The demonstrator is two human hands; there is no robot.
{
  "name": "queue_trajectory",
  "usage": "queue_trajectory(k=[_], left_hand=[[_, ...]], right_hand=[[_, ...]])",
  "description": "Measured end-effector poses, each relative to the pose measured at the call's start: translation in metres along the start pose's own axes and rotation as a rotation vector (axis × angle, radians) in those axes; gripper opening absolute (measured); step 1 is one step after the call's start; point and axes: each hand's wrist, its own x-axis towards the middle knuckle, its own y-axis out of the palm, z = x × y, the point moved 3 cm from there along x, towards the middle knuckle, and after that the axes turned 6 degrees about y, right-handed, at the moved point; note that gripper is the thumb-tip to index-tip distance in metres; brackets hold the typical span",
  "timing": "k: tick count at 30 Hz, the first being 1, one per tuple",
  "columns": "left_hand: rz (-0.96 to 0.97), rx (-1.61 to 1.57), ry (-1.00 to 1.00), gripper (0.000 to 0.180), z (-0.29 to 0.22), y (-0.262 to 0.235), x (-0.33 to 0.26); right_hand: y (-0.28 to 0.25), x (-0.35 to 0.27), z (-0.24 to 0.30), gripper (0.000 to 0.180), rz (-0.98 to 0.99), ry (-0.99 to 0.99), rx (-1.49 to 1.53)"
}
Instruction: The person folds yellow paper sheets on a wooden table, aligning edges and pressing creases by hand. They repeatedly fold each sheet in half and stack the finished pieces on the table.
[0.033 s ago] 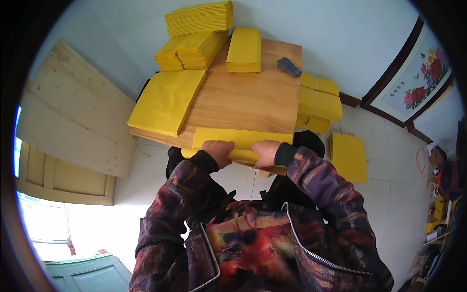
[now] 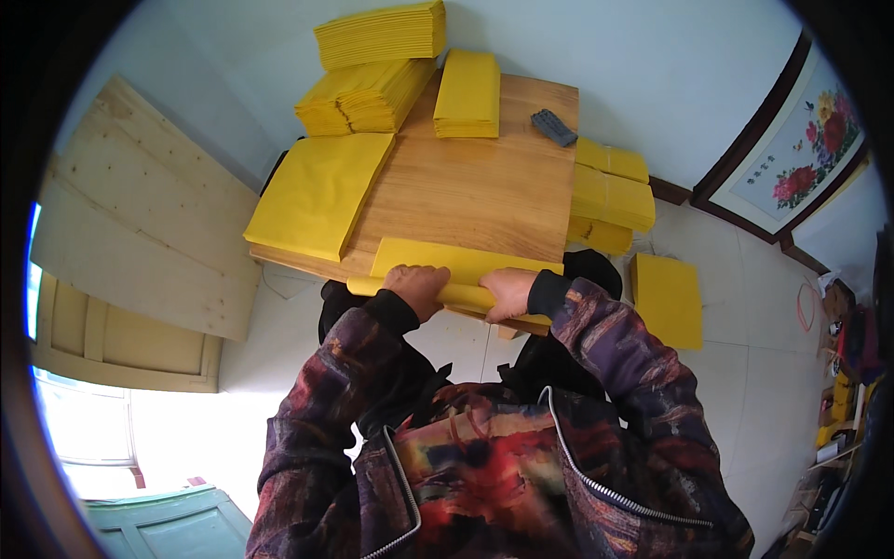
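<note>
At the near edge of the wooden table lies a yellow paper sheet, its near side curled over toward me. My left hand is closed on the curled edge left of the middle. A short way to the right, my right hand grips the same edge, with the thumb pointing inward. Between the two hands a rounded strip of the paper shows. The fingertips under the fold are hidden. To the left on the table lies a flat pile of wide yellow paper.
Folded yellow paper stacks rise at the table's back left, beside a narrower stack. A grey cloth-like item lies back right. Tied yellow bundles stand right of the table, another yellow stack on the floor. A wooden board leans left.
The yellow paper has turned slightly: its left end sits a little farther from me and its right end a little nearer. Both hands keep their hold.
</note>
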Motion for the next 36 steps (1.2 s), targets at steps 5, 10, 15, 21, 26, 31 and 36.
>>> queue_trajectory(k=[5,10,15,21,26,31,36], left_hand=[[0.223,-0.264,0.022,0.043,0.008,0.007,0.002],[0.120,-0.113,-0.050,0.040,0.002,0.001,-0.006],[-0.028,0.056,-0.041,0.035,-0.007,-0.008,-0.015],[0.273,-0.288,0.035,0.047,0.006,-0.012,-0.024],[-0.153,0.094,0.037,0.026,-0.010,-0.017,-0.037],[0.344,-0.450,0.135,0.045,-0.001,-0.008,-0.039],[0.148,-0.240,0.043,0.049,-0.002,-0.013,-0.051]], right_hand=[[-0.006,-0.013,0.009,0.011,-0.619,-0.017,-0.437],[-0.002,-0.012,0.000,0.027,-0.263,0.027,-0.219],[-0.002,-0.010,0.002,0.037,-0.096,-0.019,0.057],[-0.002,-0.016,0.018,0.034,-0.372,-0.062,-0.300],[0.004,-0.015,0.012,0.049,0.246,-0.006,0.340],[0.006,-0.029,0.032,0.035,-0.254,0.015,-0.329],[0.008,-0.022,0.030,0.034,-0.106,-0.044,-0.131]])
